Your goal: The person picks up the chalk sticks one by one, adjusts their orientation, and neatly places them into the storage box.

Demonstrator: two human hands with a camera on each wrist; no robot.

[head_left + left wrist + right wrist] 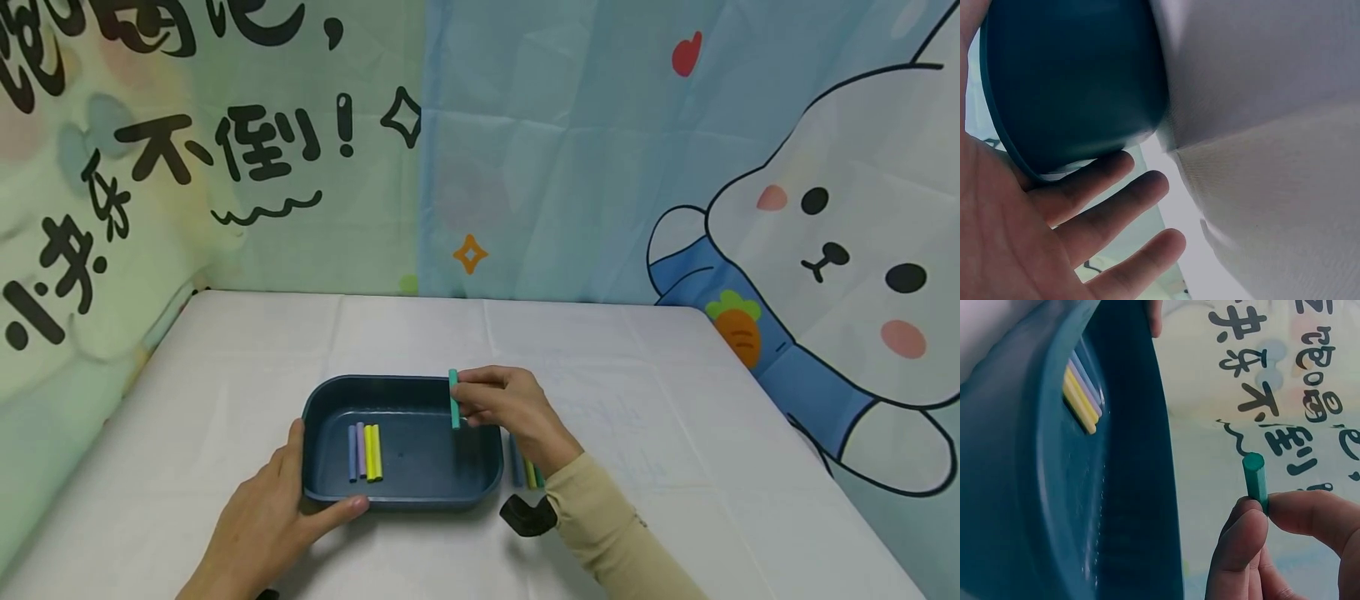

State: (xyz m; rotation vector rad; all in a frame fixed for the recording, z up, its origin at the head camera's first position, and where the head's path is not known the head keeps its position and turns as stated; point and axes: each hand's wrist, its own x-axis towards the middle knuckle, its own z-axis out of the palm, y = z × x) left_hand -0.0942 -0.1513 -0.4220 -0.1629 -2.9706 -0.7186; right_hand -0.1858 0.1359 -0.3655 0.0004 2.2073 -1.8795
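My right hand (517, 408) pinches a green chalk stick (1255, 478) between thumb and fingers, upright over the right end of a dark blue tray (427, 492). Inside the tray, toward its left, several chalk sticks lie side by side: a blue one (352, 454), a purple one (362, 450) and yellow ones (373, 452). My left hand (266, 508) rests against the tray's near left corner, thumb along the front rim and fingers up the left side. In the left wrist view, three fingers (1116, 228) are spread and nearly straight beside the tray wall.
Right of the tray, partly hidden by my right wrist, lie more chalk sticks, among them a blue one (516, 462) and a yellow one (530, 475). A white cloth (637, 400) covers the table. Printed curtains (540, 167) hang behind and to the left.
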